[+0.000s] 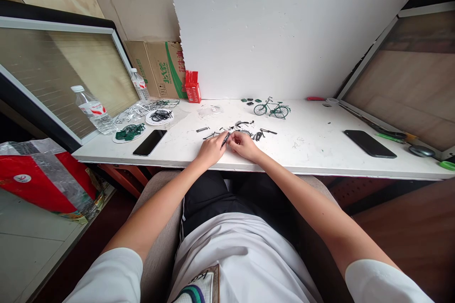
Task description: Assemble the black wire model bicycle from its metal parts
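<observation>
Wearing wht short-sleeved T-shirt (245, 255) w/ chest print (208, 284): brown edge (216, 281), dark lettering (203, 275) (partly cut off), curved green & purple bands (194, 292); also blk bottoms (204, 194) w/ thin wht side stripes (182, 220).

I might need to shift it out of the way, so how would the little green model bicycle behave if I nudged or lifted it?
The green model bicycle would probably feel light, as its frame is thin and open. Standing upright on narrow wheels, it could roll or tip if pushed. Its slim handlebars look fragile, so squeezing them might bend or snap something.
</observation>
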### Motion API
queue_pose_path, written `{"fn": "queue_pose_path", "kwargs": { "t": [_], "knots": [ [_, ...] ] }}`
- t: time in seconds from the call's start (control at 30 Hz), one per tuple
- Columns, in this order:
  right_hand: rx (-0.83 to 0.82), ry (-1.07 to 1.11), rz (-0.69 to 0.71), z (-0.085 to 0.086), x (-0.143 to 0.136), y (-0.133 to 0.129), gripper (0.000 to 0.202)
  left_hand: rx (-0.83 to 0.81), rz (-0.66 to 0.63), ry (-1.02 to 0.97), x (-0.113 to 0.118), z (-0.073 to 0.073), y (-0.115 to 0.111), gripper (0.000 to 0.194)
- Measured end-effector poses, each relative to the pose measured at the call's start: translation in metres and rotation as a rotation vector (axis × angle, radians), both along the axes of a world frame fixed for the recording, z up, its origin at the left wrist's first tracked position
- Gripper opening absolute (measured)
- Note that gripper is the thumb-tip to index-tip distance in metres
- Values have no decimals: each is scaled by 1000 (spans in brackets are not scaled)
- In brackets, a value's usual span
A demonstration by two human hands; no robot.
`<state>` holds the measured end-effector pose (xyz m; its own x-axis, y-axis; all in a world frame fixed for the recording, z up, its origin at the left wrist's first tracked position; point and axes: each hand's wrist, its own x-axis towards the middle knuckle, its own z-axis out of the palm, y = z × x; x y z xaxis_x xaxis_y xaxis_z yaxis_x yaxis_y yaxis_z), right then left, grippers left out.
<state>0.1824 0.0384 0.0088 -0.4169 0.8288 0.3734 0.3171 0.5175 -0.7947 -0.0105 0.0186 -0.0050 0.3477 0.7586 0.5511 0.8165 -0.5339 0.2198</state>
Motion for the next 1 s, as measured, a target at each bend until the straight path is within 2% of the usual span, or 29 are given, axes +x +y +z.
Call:
{"fn": "queue_pose_path", "kwargs": {
  "t": [0.17, 0.33, 0.6, 0.83, 1.0],
  "knots": [
    [-2, 11, 14, 6, 0, -5, 41, 18, 14, -3, 1, 0, 0, 49],
    [-9, 64, 23, 9, 0, -8, 52, -6, -5, -11, 1, 3, -2, 49],
    [-67, 74, -16, 14, -2, -11, 55, -27, -9, -14, 1, 5, -4, 46],
    [-137, 162, 88, 13, 0, -10, 68, 2, -7, 20, 0, 3, -4, 48],
    [-171, 150, 91, 13, 0, -10, 65, 71, -21, 66, -1, 1, -4, 30]
  ]
}}
